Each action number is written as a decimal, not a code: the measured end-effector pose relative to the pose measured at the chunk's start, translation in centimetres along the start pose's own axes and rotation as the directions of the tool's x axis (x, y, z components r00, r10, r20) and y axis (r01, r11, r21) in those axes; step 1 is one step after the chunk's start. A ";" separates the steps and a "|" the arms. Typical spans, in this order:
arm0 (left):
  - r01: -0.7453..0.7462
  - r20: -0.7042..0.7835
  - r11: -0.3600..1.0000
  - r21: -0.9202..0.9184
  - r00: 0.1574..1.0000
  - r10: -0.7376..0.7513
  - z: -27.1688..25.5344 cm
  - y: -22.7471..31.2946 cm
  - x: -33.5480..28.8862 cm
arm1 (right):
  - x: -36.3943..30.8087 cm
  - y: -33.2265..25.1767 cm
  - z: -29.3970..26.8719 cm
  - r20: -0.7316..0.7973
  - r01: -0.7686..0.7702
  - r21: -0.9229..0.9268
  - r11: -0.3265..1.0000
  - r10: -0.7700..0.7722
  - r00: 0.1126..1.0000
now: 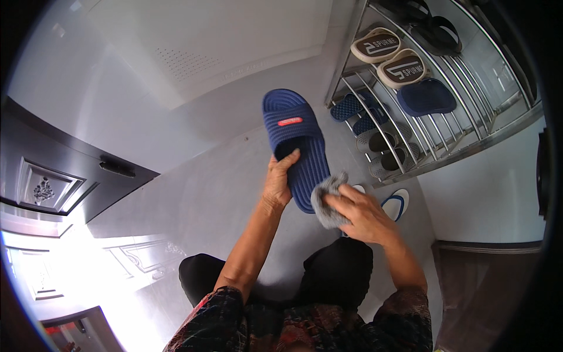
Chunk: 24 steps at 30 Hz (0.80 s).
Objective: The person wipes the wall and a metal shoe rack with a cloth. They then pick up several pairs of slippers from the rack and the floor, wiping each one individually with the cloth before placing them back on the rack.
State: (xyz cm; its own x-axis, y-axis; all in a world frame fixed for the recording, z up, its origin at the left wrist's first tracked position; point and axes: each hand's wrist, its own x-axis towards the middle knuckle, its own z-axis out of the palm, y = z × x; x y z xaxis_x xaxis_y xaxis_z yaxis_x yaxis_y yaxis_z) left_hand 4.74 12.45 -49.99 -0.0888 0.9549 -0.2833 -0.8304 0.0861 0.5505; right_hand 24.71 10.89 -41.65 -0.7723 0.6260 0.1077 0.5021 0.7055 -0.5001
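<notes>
A navy blue slide sandal [311, 161] with a ribbed footbed and a red label on its strap is held up in front of me, toe pointing away. My left hand [280, 179] grips it by the side near the middle, thumb over the footbed and the other fingers hidden beneath. Bunched in my right hand [360, 214] is a grey cloth [328, 202], its edge against the sandal's heel end. The fingers of that hand are pressed into the cloth.
At the right stands a metal shoe rack [431, 144]. It bears beige slippers [402, 69], a navy sandal [426, 97], black sandals [437, 34] and, lower down, blue and grey footwear. A white flip-flop [396, 204] with a blue strap lies on the floor. A dark cabinet [64, 176] is at the left.
</notes>
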 end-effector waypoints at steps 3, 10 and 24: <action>0.056 0.069 0.997 -0.049 0.996 -0.052 -1.6 -1.2 0.5 | 0.9 -1.9 -1.0 -0.026 0.012 -0.021 1.000 -0.012 1.000; 0.054 0.132 0.988 -0.146 0.991 -0.035 1.4 -2.2 -0.9 | 7.6 -1.1 3.1 -0.301 -0.160 -0.404 0.901 0.034 0.953; -0.079 -0.004 0.994 -0.078 0.997 0.079 -2.5 0.0 1.6 | 0.0 -0.2 -0.8 0.350 0.118 0.051 0.992 -0.129 0.928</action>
State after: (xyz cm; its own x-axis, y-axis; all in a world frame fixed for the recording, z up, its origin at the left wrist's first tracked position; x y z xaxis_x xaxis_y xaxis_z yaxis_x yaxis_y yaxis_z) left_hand 3.22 13.27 -52.35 -0.1564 0.9575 -0.2422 -0.8612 -0.0122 0.5081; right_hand 24.93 11.01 -40.91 -0.9175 0.3734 -0.1367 0.3865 0.7567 -0.5274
